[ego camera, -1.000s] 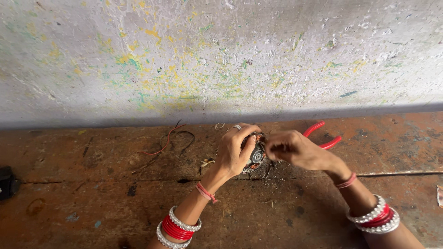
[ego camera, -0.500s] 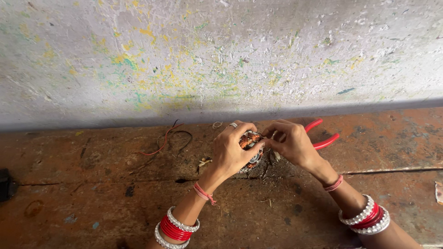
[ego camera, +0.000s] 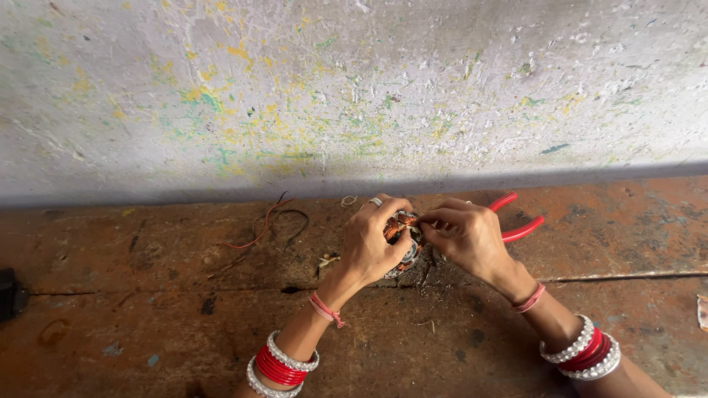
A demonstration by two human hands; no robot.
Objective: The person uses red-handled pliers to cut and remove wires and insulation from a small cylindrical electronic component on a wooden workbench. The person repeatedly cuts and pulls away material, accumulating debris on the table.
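Head view: two hands closed on a small wound coil at the foot of the wall

Head camera looks down on a worn, rust-brown worktop [ego camera: 442, 346] that runs up to a pale wall [ego camera: 354, 88] flecked with yellow and green paint. Near the middle, both hands meet over a small round metal part with copper winding [ego camera: 402, 234], which sits on the worktop close to the wall. The left hand [ego camera: 372, 243] is curled around the part from the left side, fingers wrapped over its top edge, and covers most of it. The right hand [ego camera: 468, 236] is pinched shut at the part's upper right, fingertips pressed together on what looks like fine wire; the strand itself is too thin to make out.

Just behind the right hand, red-handled pliers [ego camera: 516, 221] lie on the worktop, their jaws hidden by that hand. To the left of the hands, a loose tangle of red and dark wires [ego camera: 269, 221] lies near the wall, well apart from the part. Small scraps of wire [ego camera: 327, 259] sit just beside the left wrist. A dark object [ego camera: 7, 293] shows at the far left edge, cut off by the frame. Both forearms wear red and silver bangles [ego camera: 284, 365].
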